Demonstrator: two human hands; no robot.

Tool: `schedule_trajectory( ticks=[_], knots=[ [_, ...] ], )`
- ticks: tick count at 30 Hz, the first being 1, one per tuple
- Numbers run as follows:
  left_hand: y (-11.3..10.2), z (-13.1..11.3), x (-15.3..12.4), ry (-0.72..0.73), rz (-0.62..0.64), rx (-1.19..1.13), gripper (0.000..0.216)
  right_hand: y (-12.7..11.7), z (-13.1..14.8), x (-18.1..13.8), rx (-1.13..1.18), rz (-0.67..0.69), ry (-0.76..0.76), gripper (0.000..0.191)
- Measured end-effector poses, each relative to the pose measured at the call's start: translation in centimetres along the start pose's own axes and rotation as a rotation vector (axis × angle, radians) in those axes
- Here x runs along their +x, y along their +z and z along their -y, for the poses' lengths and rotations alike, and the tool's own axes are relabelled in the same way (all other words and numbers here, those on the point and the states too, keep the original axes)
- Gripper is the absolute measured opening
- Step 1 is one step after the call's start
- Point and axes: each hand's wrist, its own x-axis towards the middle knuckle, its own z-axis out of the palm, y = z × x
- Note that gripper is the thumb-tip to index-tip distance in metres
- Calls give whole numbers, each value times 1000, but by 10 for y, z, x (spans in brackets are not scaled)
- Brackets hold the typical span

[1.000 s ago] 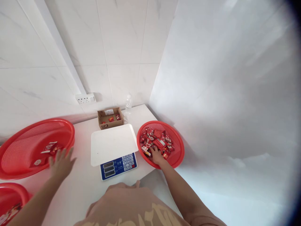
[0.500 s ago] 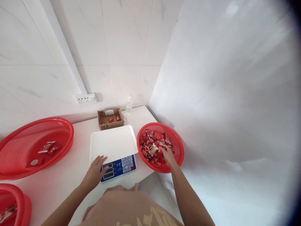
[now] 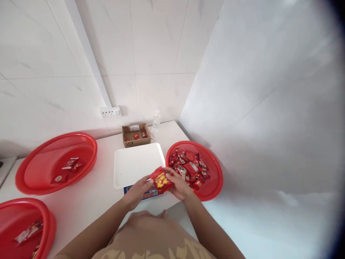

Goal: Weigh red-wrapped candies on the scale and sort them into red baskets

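Now both hands [image 3: 159, 189] pinch crinkly red packet [image 3: 161, 180].

white table [image 3: 88, 201] | on it: scale [image 3: 138, 169]; three red baskets [image 3: 56, 163]; cardboard box [image 3: 135, 134]; bottle [image 3: 155, 120]

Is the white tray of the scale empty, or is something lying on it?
Empty. The white tray shows bare surface; the red packet is held above the scale's keypad by the left hand and right hand.

Red packet [image 3: 161, 180] with yellow print; red mesh baskets [image 3: 215, 169]; white scale tray [image 3: 137, 163], blue keypad; brown box [image 3: 135, 135]; white tabletop [image 3: 88, 201].
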Motion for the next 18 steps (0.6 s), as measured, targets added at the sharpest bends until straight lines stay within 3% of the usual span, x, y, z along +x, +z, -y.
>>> schedule_trajectory(
  ticks=[2,5,8,12,16,18],
  knots=[
    [-1,3,3,-14,-5,-46,44,17,-16,5,-95,18,33,41],
    [-14,4,7,-10,-161,-66,32,13,-21,12,-161,-54,5,38],
    [-33,-2,12,18,-348,-178,19,-20,-5,13,-255,-232,-89,36],
    [-56,-12,22,42,-522,-391,6,-81,23,5,-600,-516,-241,43],
    [-66,-13,31,60,-604,-477,18,-123,35,-1,-935,-751,-304,54],
    [-65,-12,33,51,-614,-468,29,-130,31,0,-1157,-722,-230,47]
  ],
)
